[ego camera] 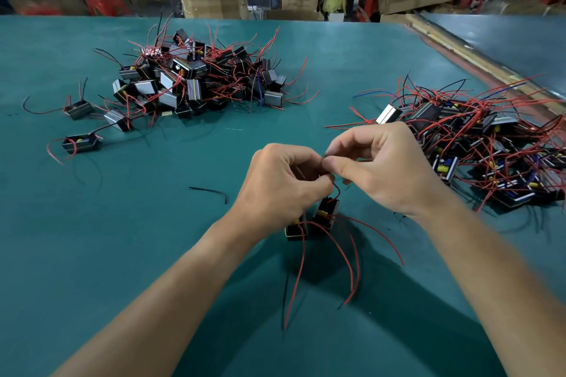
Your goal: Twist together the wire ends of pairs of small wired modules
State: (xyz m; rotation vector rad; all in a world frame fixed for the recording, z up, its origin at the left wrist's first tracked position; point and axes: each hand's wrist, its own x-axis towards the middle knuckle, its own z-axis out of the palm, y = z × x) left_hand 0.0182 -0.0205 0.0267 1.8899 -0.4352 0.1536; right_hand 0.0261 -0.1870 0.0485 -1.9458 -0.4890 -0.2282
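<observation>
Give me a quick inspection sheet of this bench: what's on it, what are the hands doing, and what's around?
Surface: green mat covering the table.
Job's things: two modules side by side below the hands, their wire ends brought together above them.
Clutter: left pile and right pile of wired modules; stray modules at the left; a loose black wire piece.
Hands: left hand and right hand both pinch the wire ends.
Cables: red leads trail from the two modules toward the person.
Surroundings: cardboard boxes, red stools, people standing beyond the table.
</observation>
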